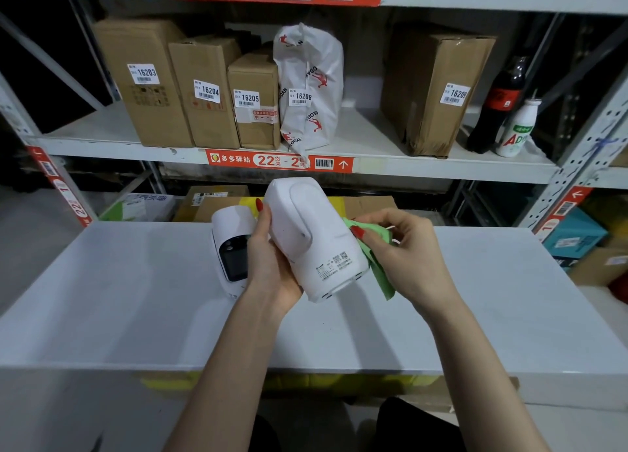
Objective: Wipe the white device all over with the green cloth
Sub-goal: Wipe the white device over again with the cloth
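Note:
I hold the white device (312, 237), a rounded plastic body with small printed labels near its lower end, tilted above the white table (136, 315). My left hand (272, 258) grips it from the left side, thumb up along its edge. My right hand (404, 254) pinches the green cloth (377, 251) and presses it against the device's right side. Most of the cloth is hidden behind the device and my fingers; a strip hangs down below.
A second white device with a dark screen (232, 251) lies on the table just left of my left hand. Behind the table stands a shelf rack with labelled cardboard boxes (204, 91), a white parcel bag (309, 88), and two bottles (503, 112).

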`<state>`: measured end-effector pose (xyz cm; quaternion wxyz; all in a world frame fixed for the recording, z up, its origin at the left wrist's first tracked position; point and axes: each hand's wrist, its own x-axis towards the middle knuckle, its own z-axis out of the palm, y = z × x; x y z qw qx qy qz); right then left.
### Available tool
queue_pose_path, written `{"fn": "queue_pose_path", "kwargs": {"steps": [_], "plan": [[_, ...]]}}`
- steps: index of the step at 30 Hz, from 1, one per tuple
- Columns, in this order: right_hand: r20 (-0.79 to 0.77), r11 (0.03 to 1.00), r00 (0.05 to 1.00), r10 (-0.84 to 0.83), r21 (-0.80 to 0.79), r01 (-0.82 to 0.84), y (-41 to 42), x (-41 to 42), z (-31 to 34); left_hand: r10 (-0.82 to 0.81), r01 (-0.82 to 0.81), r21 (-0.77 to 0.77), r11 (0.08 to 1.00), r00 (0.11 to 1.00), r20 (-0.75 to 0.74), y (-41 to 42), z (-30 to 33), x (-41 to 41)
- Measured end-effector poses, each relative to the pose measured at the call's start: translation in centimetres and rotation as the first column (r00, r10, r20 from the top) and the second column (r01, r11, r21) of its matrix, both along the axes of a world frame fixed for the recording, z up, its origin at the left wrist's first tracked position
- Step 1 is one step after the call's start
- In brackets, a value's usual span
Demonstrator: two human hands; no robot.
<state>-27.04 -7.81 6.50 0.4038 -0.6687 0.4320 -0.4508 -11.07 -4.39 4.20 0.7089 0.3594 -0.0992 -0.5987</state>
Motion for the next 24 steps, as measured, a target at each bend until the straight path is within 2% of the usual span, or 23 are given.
{"fn": "queue_pose_path", "kwargs": {"steps": [7, 14, 18, 24], "plan": [[0.116, 0.997, 0.993, 0.01, -0.08, -0.001, 0.5, 0.5, 0.7, -0.094, 0.093, 0.013, 0.996, 0.992, 0.086, 0.6, 0.8, -0.3], [0.209, 0.984, 0.974, -0.088, -0.133, 0.118, 0.7, 0.4, 1.0, -0.241, 0.23, 0.078, 0.97, 0.952, 0.189, 0.8, 0.7, -0.7], [0.146, 0.99, 0.987, -0.059, -0.117, 0.077, 0.6, 0.1, 1.0, -0.225, 0.217, 0.062, 0.974, 0.959, 0.173, 0.9, 0.8, -0.8], [0.018, 0.999, 1.0, 0.02, -0.03, -0.02, 0.2, -0.1, 0.4, -0.077, 0.077, -0.001, 0.997, 0.995, 0.061, 0.5, 0.7, -0.3]]}}
